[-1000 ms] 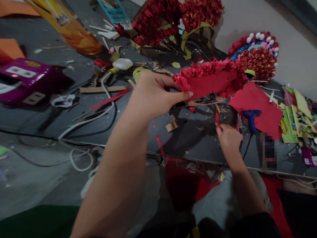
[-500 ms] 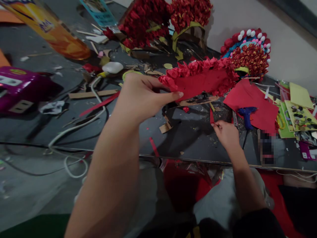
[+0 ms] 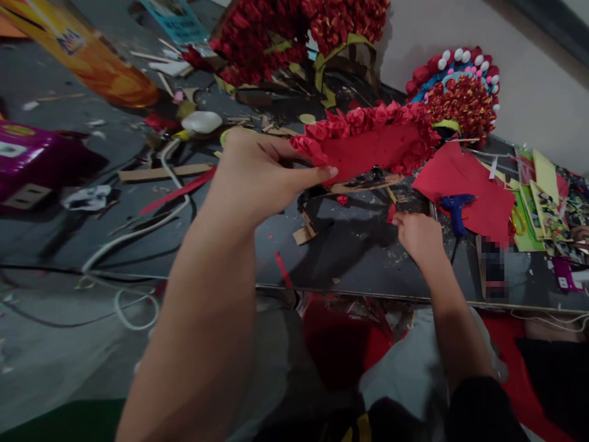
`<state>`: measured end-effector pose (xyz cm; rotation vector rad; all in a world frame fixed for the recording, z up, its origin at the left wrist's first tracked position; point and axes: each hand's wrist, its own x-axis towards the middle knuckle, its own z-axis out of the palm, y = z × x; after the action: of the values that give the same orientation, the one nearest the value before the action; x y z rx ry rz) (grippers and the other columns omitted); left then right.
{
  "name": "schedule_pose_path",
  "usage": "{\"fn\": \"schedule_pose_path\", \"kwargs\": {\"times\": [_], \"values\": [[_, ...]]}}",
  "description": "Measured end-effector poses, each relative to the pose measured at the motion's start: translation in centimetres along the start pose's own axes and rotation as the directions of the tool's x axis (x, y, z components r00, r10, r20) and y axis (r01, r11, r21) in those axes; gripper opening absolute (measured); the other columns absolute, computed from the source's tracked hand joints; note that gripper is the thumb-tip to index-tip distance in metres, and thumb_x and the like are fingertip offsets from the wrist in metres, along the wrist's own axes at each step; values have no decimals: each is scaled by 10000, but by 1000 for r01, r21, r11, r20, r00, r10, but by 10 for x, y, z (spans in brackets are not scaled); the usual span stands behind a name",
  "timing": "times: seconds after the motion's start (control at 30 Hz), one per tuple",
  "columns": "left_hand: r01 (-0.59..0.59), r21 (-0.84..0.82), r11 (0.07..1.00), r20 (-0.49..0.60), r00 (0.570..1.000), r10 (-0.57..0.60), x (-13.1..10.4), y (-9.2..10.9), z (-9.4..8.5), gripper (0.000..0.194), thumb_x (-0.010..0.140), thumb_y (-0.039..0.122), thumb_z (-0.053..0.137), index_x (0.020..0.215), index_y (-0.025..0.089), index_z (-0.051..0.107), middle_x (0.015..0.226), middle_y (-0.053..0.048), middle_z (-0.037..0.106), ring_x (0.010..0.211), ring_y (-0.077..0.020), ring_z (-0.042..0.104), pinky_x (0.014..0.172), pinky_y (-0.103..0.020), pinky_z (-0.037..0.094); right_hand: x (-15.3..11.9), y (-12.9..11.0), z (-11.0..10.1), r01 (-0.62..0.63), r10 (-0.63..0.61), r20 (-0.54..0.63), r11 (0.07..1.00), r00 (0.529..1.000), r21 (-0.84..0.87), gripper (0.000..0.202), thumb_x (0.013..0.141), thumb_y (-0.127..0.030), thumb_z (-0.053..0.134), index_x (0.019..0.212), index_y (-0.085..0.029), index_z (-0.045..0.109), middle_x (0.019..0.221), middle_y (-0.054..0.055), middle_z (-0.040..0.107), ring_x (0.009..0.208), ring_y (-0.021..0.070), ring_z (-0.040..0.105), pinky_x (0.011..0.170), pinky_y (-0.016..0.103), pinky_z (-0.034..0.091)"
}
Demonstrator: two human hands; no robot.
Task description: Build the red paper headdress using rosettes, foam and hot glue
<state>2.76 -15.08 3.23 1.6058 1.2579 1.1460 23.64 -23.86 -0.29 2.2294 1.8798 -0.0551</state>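
Observation:
My left hand (image 3: 262,178) pinches the left end of a red paper piece (image 3: 368,150) between thumb and fingers. Crumpled red paper tufts line the top and right edge of that piece, and its flat face is bare. To the right and lower, my right hand (image 3: 418,236) is closed on a small strip of red paper (image 3: 391,213), held between thumb and fingertips. A blue hot glue gun (image 3: 455,212) lies just right of my right hand, partly over a sheet of red paper (image 3: 473,178).
Red ruffled flower-like pieces (image 3: 345,24) stand at the back. A round decorated piece (image 3: 460,92) leans against the wall. On the left are an orange bottle (image 3: 92,61), a purple box (image 3: 32,162) and a white cable (image 3: 138,236). Paper scraps litter the dark table (image 3: 359,264).
The red strip at my right hand shows shorter and its fingers have turned slightly. My left hand still holds the ruffled piece. The whole view has shifted slightly.

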Motion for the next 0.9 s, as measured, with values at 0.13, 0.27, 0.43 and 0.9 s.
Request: {"fn": "schedule_pose_path", "kwargs": {"times": [0.13,0.27,0.43,0.9], "values": [[-21,19,1000,10,1000,20,2,0,1,401,494,367,759,725,44,706,472,71,394,551,-60,404,607,-261,425,8,-3,-13,-32,32,26,999,999,15,260,881,-241,451,960,-206,696,880,137,713,805,268,687,651,322,466],[-36,4,999,-17,999,36,1,0,2,413,492,384,758,749,63,723,528,40,511,557,-70,413,587,-262,429,8,-3,-10,14,-16,29,997,999,73,272,887,-235,436,939,-203,701,865,113,719,791,243,686,662,315,468],[-43,60,997,-50,998,46,-1,1,1,488,473,433,760,785,58,735,559,27,521,572,-78,417,615,-312,461,-1,8,4,96,-101,28,988,995,124,295,916,-271,420,1039,-247,687,973,61,724,857,210,674,689,296,465],[-71,44,996,-42,996,73,-2,1,2,489,477,437,750,810,80,739,600,31,580,588,-72,440,568,-255,448,13,7,8,142,-120,-179,983,977,114,201,848,-204,540,850,-204,741,1023,117,627,1000,283,545,796,388,395]]}}
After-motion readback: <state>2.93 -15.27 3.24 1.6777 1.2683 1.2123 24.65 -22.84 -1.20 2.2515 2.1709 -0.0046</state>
